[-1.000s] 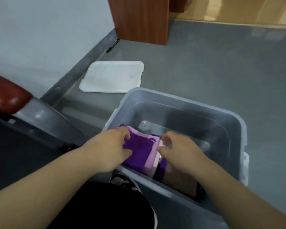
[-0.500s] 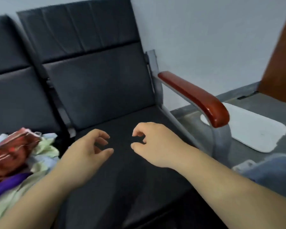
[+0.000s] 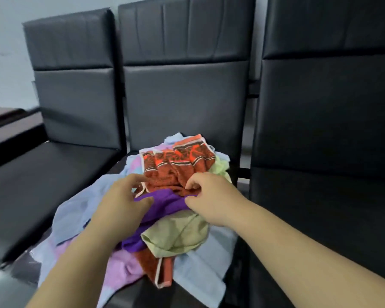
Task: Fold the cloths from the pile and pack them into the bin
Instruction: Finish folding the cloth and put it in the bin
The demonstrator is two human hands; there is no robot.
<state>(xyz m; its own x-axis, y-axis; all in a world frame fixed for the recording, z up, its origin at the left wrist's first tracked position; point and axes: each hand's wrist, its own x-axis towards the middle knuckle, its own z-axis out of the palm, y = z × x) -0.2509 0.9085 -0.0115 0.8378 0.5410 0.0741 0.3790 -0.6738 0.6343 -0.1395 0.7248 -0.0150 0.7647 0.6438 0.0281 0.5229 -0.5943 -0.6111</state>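
Note:
A loose pile of cloths (image 3: 187, 258) lies on the middle black seat. On top is an orange patterned towel (image 3: 178, 162), with a purple cloth (image 3: 165, 204) in front of it and an olive cloth (image 3: 178, 234) below that. Pale blue and pink cloths spread underneath. My left hand (image 3: 122, 203) hovers over the purple cloth, thumb on it and fingers reaching toward the orange towel's edge. My right hand (image 3: 209, 196) is loosely curled where the purple and orange cloths meet, thumb and forefinger apart and touching the fabric. The bin is out of view.
Three black padded seats stand in a row: the left seat (image 3: 42, 174), the middle seat's backrest (image 3: 185, 103) and the right seat (image 3: 325, 207). A pale wall is behind them. A dark tabletop edge (image 3: 7, 116) shows at the far left.
My hands left the folded purple cloth in the bin. My view swung left past the armrest to the pile, and both hands now reach its top.

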